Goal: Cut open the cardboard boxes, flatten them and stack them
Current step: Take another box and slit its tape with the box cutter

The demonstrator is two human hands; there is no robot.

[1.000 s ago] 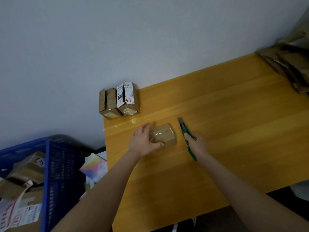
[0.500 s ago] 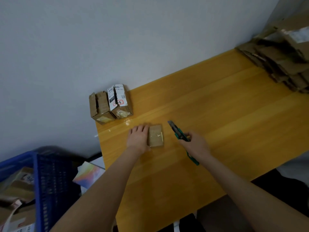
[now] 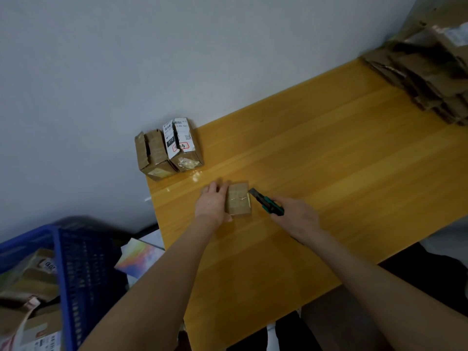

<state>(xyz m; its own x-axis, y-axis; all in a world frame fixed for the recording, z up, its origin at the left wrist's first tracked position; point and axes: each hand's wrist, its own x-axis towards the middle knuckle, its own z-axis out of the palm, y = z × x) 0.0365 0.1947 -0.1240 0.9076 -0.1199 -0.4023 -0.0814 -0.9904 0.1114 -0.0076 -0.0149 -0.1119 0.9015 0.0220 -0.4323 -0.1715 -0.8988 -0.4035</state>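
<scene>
Crate: blue, on the floor left of the table, loaded with more cardboard and playing no part in this cut.
Wall boxes: two small boxes stand touching each other at the table's far left corner, against the wall and well clear of the blade.
Left hand: lies flat with fingers straight against the left side of the box, thumb at its near corner. It braces rather than grips. The likely hazard is here: so light a brace may let the box skid or turn when the blade bites. The fingers also lie in the path of any cut that runs through from the right.
Box: small and taped, flat on the table between the hands. It touches the left hand, and its right edge is just beside the blade tip. Whether the tip touches it cannot be told.
Knife: green-handled cutter, blade out, aimed at the box's far right corner. Too deep a stroke could score the table, and a shallow one might skate off the glossy tape.
Right hand: fingers curled round the knife handle, right of the box and apart from it.
Stack: flattened cardboard at the far right, well apart from the box. The pile looks uneven and may slide when more is added.
</scene>
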